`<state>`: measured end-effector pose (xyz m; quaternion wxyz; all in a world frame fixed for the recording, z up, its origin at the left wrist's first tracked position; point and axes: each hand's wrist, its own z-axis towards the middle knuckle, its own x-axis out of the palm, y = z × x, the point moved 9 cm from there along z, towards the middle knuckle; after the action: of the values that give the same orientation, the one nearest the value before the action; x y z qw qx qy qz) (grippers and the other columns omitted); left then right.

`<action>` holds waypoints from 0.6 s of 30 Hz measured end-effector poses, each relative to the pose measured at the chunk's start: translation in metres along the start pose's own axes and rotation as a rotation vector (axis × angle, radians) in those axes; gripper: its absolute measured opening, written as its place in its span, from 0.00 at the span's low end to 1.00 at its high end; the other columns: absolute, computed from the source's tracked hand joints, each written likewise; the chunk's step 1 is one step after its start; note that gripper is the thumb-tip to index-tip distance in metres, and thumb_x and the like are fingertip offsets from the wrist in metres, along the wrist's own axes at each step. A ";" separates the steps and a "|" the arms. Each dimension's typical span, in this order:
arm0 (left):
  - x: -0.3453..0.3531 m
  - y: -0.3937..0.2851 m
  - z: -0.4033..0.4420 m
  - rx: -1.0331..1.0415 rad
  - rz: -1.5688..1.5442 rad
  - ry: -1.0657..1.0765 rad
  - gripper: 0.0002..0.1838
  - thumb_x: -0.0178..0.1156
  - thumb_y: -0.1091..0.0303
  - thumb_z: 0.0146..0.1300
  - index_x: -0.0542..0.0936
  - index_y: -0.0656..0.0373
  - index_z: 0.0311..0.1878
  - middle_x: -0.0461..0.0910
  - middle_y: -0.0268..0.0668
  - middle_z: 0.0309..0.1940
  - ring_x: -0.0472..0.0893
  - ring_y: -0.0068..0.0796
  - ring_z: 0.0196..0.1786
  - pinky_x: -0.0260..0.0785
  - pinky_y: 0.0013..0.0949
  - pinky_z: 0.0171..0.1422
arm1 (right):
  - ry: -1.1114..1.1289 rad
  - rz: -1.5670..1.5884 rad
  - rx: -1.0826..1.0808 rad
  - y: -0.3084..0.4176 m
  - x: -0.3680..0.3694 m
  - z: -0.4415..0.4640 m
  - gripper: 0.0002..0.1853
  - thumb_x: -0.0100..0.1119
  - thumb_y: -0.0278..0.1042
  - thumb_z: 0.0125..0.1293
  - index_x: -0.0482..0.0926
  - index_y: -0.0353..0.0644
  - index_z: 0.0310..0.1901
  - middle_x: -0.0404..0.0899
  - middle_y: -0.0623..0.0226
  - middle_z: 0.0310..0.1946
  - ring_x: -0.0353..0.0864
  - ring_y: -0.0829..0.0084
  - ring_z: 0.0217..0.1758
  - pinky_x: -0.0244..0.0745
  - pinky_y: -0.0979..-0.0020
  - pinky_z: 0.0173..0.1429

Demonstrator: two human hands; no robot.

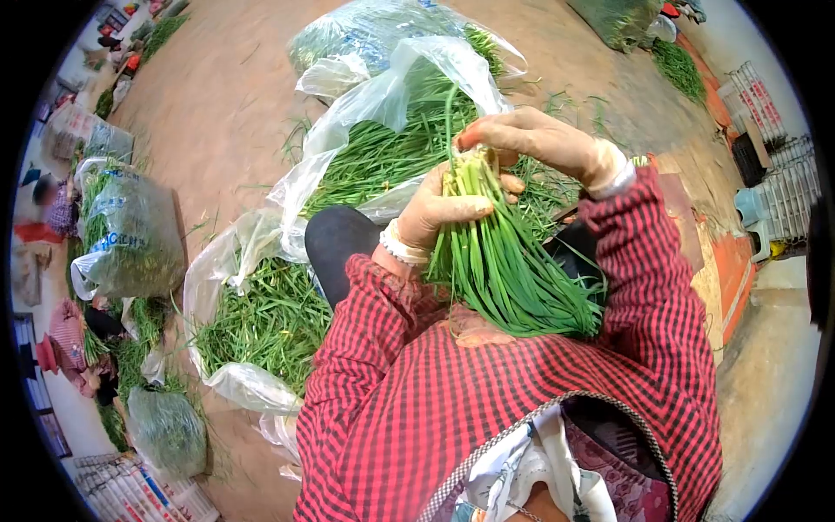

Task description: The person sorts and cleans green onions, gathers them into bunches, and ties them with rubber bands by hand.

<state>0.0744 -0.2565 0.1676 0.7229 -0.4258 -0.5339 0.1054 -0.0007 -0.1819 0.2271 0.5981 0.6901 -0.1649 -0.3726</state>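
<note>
A bunch of garlic chives (513, 270) lies across my lap, its pale stem ends pointing up and its green leaves fanning down to the right. My left hand (432, 209) is closed around the bunch near the stem ends, thumb across the front. Bent over the top, my right hand (552, 146) has its fingers closed at the pale ends; part of its grip is hidden. A single green stalk (450, 126) sticks up above the bunch beside the right fingertips.
Ahead is an open plastic bag (335, 187) with loose chives (383, 148). Another bag holds shorter green scraps (265, 317) at left. A full bag (357, 39) stands behind. More bags (135, 230) and other people (74, 344) are far left; stacked crates (791, 187) stand right.
</note>
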 end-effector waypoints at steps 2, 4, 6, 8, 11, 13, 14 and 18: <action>0.008 -0.004 0.002 -0.013 -0.009 0.005 0.40 0.69 0.66 0.47 0.67 0.67 0.65 0.79 0.46 0.52 0.80 0.35 0.52 0.74 0.39 0.60 | 0.306 -0.146 0.194 0.002 0.027 0.008 0.25 0.60 0.54 0.67 0.84 0.34 0.44 0.84 0.67 0.33 0.80 0.78 0.36 0.76 0.74 0.41; 0.011 -0.003 0.006 -0.046 0.088 0.069 0.41 0.70 0.65 0.46 0.67 0.68 0.64 0.78 0.48 0.54 0.80 0.37 0.53 0.73 0.40 0.61 | 0.276 -0.071 0.222 0.015 0.029 0.012 0.23 0.62 0.51 0.66 0.84 0.34 0.44 0.83 0.67 0.28 0.79 0.80 0.32 0.75 0.75 0.39; 0.014 -0.003 0.006 -0.011 0.074 0.081 0.39 0.70 0.64 0.48 0.68 0.67 0.64 0.79 0.47 0.52 0.81 0.36 0.53 0.73 0.36 0.61 | 0.265 -0.142 0.229 0.027 0.029 0.012 0.19 0.64 0.46 0.65 0.84 0.35 0.44 0.84 0.67 0.29 0.77 0.80 0.31 0.74 0.75 0.38; 0.020 -0.006 0.006 -0.009 -0.029 0.060 0.39 0.71 0.64 0.47 0.68 0.68 0.63 0.79 0.47 0.51 0.81 0.36 0.52 0.73 0.37 0.60 | 0.246 -0.219 0.232 0.033 0.030 0.011 0.16 0.64 0.42 0.64 0.84 0.36 0.43 0.84 0.67 0.29 0.78 0.79 0.32 0.75 0.73 0.40; 0.012 -0.002 0.006 -0.051 -0.040 0.072 0.40 0.71 0.64 0.46 0.67 0.67 0.63 0.78 0.46 0.53 0.81 0.36 0.51 0.73 0.37 0.60 | 0.098 -0.346 -0.085 0.048 0.027 0.015 0.13 0.62 0.39 0.65 0.82 0.36 0.41 0.83 0.65 0.31 0.79 0.76 0.36 0.75 0.70 0.45; 0.013 -0.005 0.007 -0.022 -0.054 0.069 0.44 0.71 0.65 0.47 0.63 0.63 0.68 0.74 0.48 0.58 0.81 0.37 0.52 0.73 0.38 0.59 | -0.003 -0.332 -0.101 0.051 0.011 0.020 0.13 0.62 0.39 0.66 0.82 0.37 0.41 0.83 0.67 0.33 0.79 0.77 0.38 0.76 0.71 0.46; 0.014 -0.003 0.009 -0.022 -0.054 0.071 0.44 0.71 0.65 0.47 0.63 0.63 0.68 0.74 0.48 0.58 0.81 0.37 0.52 0.73 0.38 0.59 | -0.103 -0.316 -0.118 0.055 -0.002 0.021 0.13 0.62 0.40 0.67 0.83 0.38 0.41 0.83 0.69 0.34 0.80 0.78 0.40 0.77 0.73 0.46; 0.022 -0.009 0.011 0.087 -0.127 0.248 0.53 0.70 0.69 0.46 0.53 0.55 0.76 0.63 0.53 0.67 0.79 0.40 0.56 0.76 0.45 0.58 | -0.557 -0.084 -0.316 0.095 -0.109 0.021 0.12 0.59 0.39 0.69 0.83 0.40 0.33 0.81 0.68 0.30 0.78 0.76 0.35 0.75 0.73 0.45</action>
<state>0.0710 -0.2429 0.1896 0.8064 -0.3692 -0.4611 0.0289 -0.0677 -0.1448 0.3514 0.6136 0.4665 -0.2338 -0.5926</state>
